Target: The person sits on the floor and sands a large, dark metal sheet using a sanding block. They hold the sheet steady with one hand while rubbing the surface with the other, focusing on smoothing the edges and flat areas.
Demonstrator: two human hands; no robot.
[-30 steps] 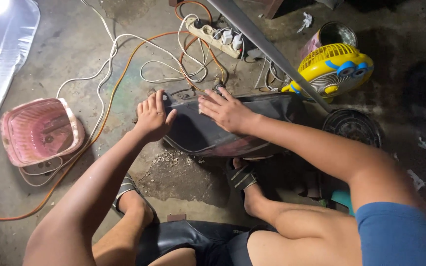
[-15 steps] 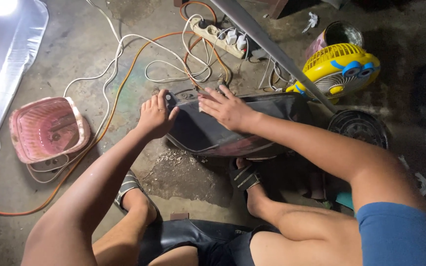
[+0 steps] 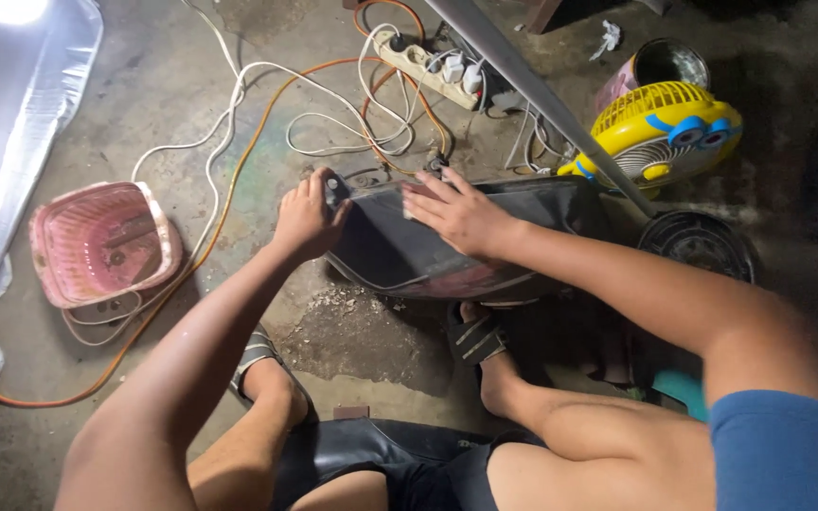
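Note:
A dark, curved plastic panel (image 3: 409, 260) lies on the concrete floor in front of me. My left hand (image 3: 305, 218) grips its upper left corner, the fingers curled over the edge. My right hand (image 3: 456, 213) lies flat on the panel's top edge, fingers spread and pressing down. Both forearms reach forward from the lower part of the view. My sandalled feet (image 3: 471, 336) rest on the floor just below the panel.
A pink plastic basket (image 3: 101, 244) sits at the left. White and orange cables (image 3: 239, 123) run to a power strip (image 3: 428, 61) at the top. A yellow fan (image 3: 665, 132), a tin can (image 3: 660, 64) and a metal bar (image 3: 542, 99) stand at the right. White sheeting (image 3: 11, 114) hangs far left.
The view has shifted slightly. Both hands stay on the panel's top edge in nearly the same places.

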